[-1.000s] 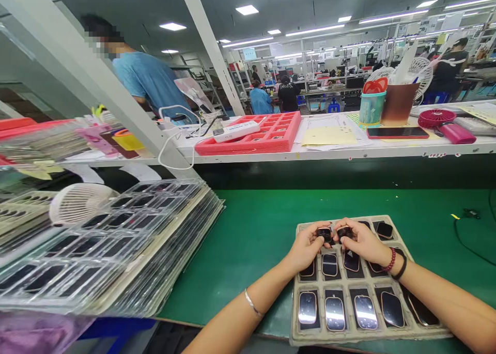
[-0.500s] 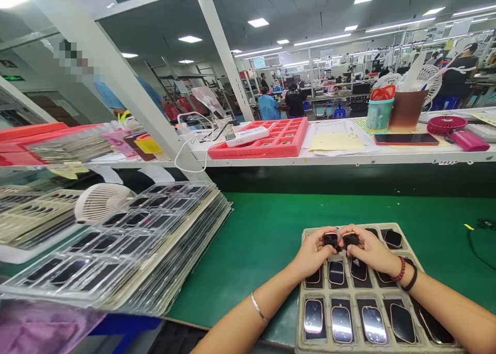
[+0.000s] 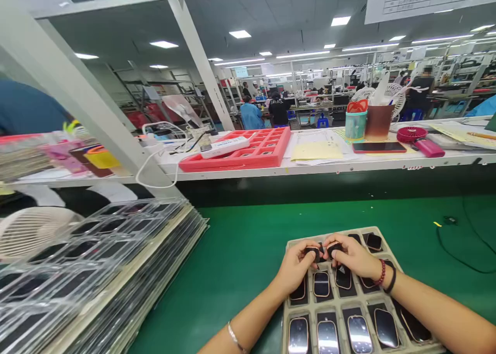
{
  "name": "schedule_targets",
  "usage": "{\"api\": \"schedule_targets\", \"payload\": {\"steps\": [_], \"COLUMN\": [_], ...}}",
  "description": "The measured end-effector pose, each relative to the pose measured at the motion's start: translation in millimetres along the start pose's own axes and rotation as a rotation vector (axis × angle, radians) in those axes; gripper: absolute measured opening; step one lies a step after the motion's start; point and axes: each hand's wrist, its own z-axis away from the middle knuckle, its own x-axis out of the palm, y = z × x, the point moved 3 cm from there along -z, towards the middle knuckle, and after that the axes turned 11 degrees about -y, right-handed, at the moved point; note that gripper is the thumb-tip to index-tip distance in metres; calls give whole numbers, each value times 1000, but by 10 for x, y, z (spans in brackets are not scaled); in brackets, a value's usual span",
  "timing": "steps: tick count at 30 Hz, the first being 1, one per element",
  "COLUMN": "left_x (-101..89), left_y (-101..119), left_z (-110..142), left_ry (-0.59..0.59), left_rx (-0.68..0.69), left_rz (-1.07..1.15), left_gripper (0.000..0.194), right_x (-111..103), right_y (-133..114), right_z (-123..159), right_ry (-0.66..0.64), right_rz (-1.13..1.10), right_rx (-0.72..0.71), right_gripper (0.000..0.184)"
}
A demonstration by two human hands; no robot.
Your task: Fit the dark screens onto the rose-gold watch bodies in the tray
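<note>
My left hand [image 3: 291,269] pinches a small smartwatch [image 3: 311,251] with a rose-gold rim between thumb and fingers. Close beside it, my right hand [image 3: 356,260] grips a second smartwatch [image 3: 334,248] of the same kind. Both are held just above the back part of a beige moulded tray [image 3: 285,320]. Dark-screened watch faces lie in the tray's compartments on black pads, among them one [image 3: 321,284] below my hands and another [image 3: 359,334] near the front. My fingers partly cover both held watches and some back compartments.
A tall stack of clear plastic trays [image 3: 127,271] stands on the left, with a white fan [image 3: 34,230] behind it. Ahead, a shelf [image 3: 248,174] carries a red foam tray [image 3: 267,155], a phone [image 3: 378,147] and cups. A black cable [image 3: 451,250] lies on the green mat [image 3: 232,271] at right.
The camera view has turned right, so the scene sits further left. Both hands still hold the two watches over the tray, with the screens now tilted more away from view.
</note>
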Motion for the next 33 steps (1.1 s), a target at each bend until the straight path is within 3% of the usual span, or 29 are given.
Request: {"api": "schedule_targets", "payload": {"steps": [6, 12, 33], "left_x": [23, -16, 14], "left_y": [40, -36, -82], "left_z": [17, 8, 5], "left_ry": [8, 22, 6], "left_rx": [13, -62, -29], "left_rz": [20, -29, 108], "left_gripper": [31, 42, 56], "right_x": [3, 2, -6], "right_y": [2, 11, 28], "right_z": [11, 18, 32], "right_ry": [6, 27, -1], "right_rz": [-25, 27, 62], "right_rx": [-33, -3, 9], "right_gripper": [25, 27, 31]}}
